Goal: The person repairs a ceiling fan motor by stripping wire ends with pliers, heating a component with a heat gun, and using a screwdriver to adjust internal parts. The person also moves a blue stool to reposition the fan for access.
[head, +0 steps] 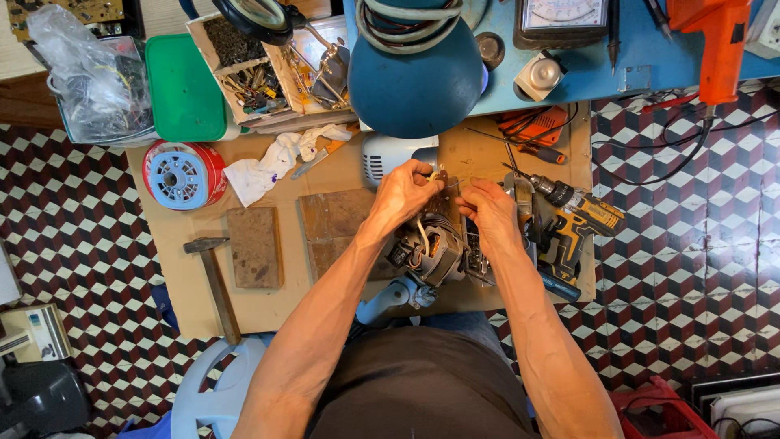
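— Checkered tiles (699, 244) in red, black and white run all around, and a sheet of cardboard (268, 305) is laid over them as the work surface. What is on it?

— At its middle sits a small electric motor (435, 248) with its copper windings bare, just in front of the person's knees. Both hands meet right above it. The left hand (404, 193) has its grip clenched on a thin pale wire (422, 232) that loops down to the motor. The right hand (487, 207) pinches something small between fingertips, likely the wire's other end, though I cannot tell for sure.

— What could go wrong?

— The wire looks fine and taut. A hard tug, I judge, could snap it or tear it off the winding. The motor rests loose, touching nothing that holds it down, so a pull might also tip it toward the person's lap.

— And the surroundings?

— Crowded. A yellow and black cordless drill (573, 219) lies just beside the right wrist, its bit pointing toward the hand; an elbow shift could knock it or graze the bit. A hammer (213, 280) lies well apart on the left, near two wooden blocks (254, 246). A white rag (264, 167) and a red and blue reel (184, 173) sit farther back.

— Anything overhead?

— A large blue lamp shade (416, 81) hangs close in front of the hands. It could shadow the fine work, so a slip of the fingers seems likelier.
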